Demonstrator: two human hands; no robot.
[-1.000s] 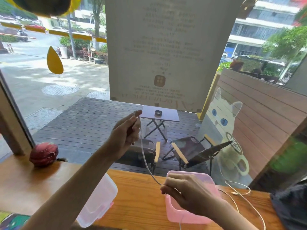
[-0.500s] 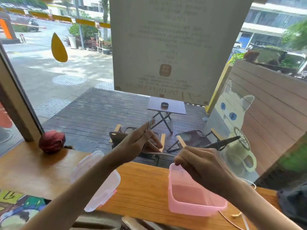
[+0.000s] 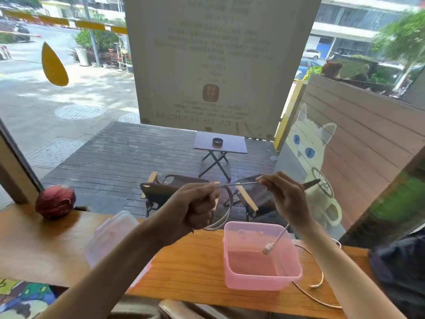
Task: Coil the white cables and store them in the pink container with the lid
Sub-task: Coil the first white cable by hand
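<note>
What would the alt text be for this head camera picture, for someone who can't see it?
Two hands stretch a white cable above an open pink container on a wooden counter: the left hand grips its loops, the right hand pinches it. Its plug dangles over the container.

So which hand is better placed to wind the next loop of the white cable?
Right hand: it pinches the free stretch of the white cable, while the left hand grips the loops.
</note>
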